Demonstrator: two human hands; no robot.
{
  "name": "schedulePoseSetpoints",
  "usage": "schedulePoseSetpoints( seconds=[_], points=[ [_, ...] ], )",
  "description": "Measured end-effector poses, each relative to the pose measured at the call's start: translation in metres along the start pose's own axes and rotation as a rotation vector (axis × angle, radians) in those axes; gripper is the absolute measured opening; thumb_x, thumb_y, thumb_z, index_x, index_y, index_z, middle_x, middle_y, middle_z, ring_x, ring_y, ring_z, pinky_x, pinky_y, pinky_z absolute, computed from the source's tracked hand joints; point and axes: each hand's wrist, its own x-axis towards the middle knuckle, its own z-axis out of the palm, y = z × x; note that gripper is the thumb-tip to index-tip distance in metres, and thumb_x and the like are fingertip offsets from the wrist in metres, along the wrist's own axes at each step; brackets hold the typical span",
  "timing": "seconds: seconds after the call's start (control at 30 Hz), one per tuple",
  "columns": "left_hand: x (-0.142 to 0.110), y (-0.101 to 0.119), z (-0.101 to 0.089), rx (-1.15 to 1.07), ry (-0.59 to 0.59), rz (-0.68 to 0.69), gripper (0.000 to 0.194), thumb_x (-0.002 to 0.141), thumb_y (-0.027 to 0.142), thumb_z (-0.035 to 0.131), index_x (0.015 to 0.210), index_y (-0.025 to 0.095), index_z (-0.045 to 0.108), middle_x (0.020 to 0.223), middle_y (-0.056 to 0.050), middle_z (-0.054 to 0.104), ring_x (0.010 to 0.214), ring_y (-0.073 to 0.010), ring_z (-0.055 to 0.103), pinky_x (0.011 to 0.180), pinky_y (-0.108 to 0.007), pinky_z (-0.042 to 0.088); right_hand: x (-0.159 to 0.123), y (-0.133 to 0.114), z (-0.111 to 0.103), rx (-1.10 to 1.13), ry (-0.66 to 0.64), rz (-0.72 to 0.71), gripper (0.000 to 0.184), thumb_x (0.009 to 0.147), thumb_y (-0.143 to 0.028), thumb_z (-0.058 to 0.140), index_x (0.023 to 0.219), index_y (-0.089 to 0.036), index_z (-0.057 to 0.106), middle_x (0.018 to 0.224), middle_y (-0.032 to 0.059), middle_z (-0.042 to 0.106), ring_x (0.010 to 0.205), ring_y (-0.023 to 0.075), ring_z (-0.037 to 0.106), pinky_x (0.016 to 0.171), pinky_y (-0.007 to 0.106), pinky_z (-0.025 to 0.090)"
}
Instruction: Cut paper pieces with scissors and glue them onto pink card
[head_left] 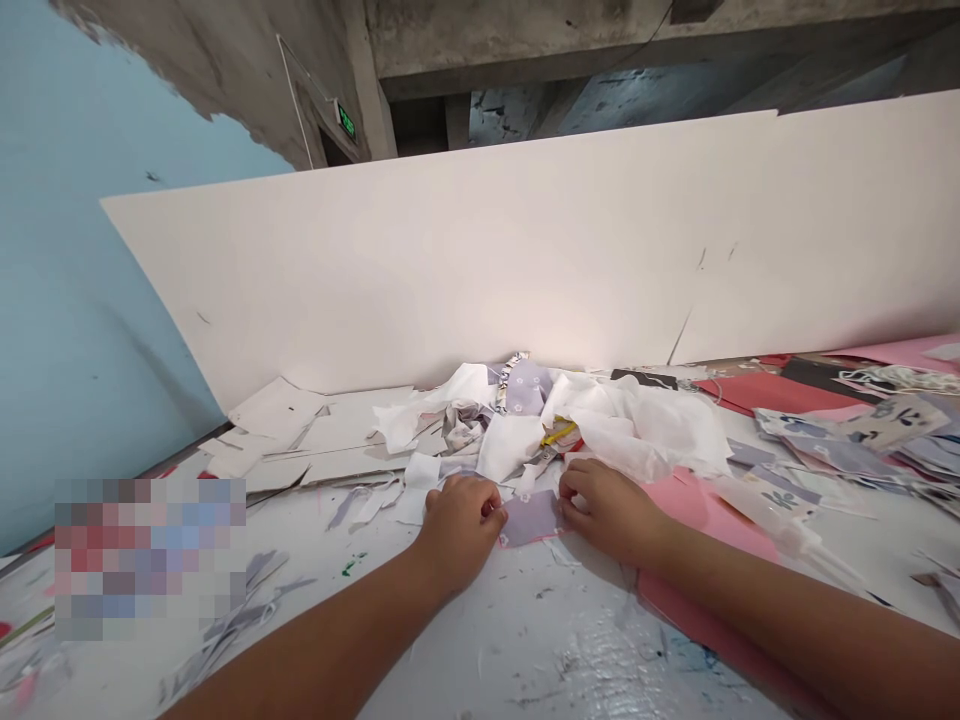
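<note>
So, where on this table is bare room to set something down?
Bare tabletop lies between your forearms, below your left hand and right hand, up to the pink sheet. Crowded: white fabric scraps behind the hands, printed pieces far right.

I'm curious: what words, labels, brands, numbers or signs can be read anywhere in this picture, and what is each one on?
The only sign is the small green lit sign on the wall by the dark doorway, and its lettering is too small and blurred to read. No other word, label, brand or number can be read; the lilac fabric scrap shows only a printed flower pattern.
</note>
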Motion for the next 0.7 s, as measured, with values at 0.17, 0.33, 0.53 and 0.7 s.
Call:
schedulePoseSetpoints(
  seconds=[0.17, 0.33, 0.53, 0.7],
  points=[
    [0.001, -0.002, 0.002, -0.014, -0.005, 0.003, 0.01, 0.076, 0.025, 0.047, 0.07, 0.023, 0.055, 0.076, 0.001, 0.059, 0.084, -0.0183, 0.048, 0.073, -0.033, 0.03, 0.001, 0.007, 0.0, 0.04, 0.083, 0.041, 0.017, 0.076, -0.017, 0.043, 0.089, -0.018, 0.055, 0.09, 0.0077, 0.059, 0.083, 0.0216, 0.054, 0.067, 0.032, 0.043],
    [0.0, -0.003, 0.003, -0.045, 0.018, -0.009, 0.01, 0.076, 0.027, 0.047, 0.081, 0.024, 0.056, 0.079, 0.001, 0.058, 0.085, -0.0186, 0.049, 0.075, -0.035, 0.031, 0.003, 0.012, 0.005, 0.082, 0.059, -0.097, 0.019, 0.076, -0.017, 0.049, 0.09, -0.021, 0.061, 0.092, 0.0066, 0.058, 0.092, 0.0222, 0.051, 0.077, 0.034, 0.044],
    [-0.001, -0.005, 0.006, -0.055, 0.13, 0.024, 0.018, 0.079, 0.022, 0.041, 0.087, 0.026, 0.056, 0.089, 0.0, 0.056, 0.091, -0.0179, 0.048, 0.083, -0.038, 0.03, 0.002, 0.016, 0.013, 0.1, 0.057, -0.189, 0.017, 0.077, -0.017, 0.052, 0.088, -0.021, 0.064, 0.091, 0.0062, 0.059, 0.092, 0.0215, 0.051, 0.081, 0.035, 0.042],
    [-0.001, -0.006, 0.008, -0.015, 0.089, 0.052, 0.018, 0.077, 0.021, 0.042, 0.078, 0.026, 0.059, 0.089, 0.0, 0.055, 0.093, -0.0188, 0.047, 0.081, -0.038, 0.032, 0.001, 0.017, 0.015, 0.094, 0.058, -0.207, 0.016, 0.079, -0.022, 0.051, 0.087, -0.021, 0.065, 0.092, 0.0061, 0.059, 0.092, 0.0218, 0.05, 0.083, 0.036, 0.041]
  ],
)
